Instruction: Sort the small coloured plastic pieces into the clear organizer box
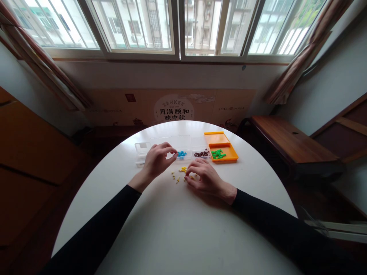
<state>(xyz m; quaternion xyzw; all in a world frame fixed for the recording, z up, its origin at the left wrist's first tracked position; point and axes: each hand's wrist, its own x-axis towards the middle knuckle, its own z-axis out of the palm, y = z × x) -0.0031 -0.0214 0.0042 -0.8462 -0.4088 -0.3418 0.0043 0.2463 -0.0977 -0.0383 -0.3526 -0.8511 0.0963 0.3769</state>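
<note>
My left hand (158,159) hovers over a row of clear plastic boxes (142,146), thumb and forefinger pinched together beside a pile of small blue pieces (181,154). Whatever is between those fingertips is too small to make out. Resting low on the table, my right hand (205,176) has its fingers curled and thumb and forefinger closed at the edge of some scattered small yellow pieces (182,169). Its fingertips partly cover that scatter, so I cannot tell what they hold. Dark brown pieces (201,154) lie in a clear box just beyond the right hand.
An orange box (233,156) with its lid folded back holds green pieces (218,154) at the right. Everything stands on a round white table (177,225). A wooden bench (282,139) is off to the right, and a printed carton panel (200,103) is behind the table under the windows.
</note>
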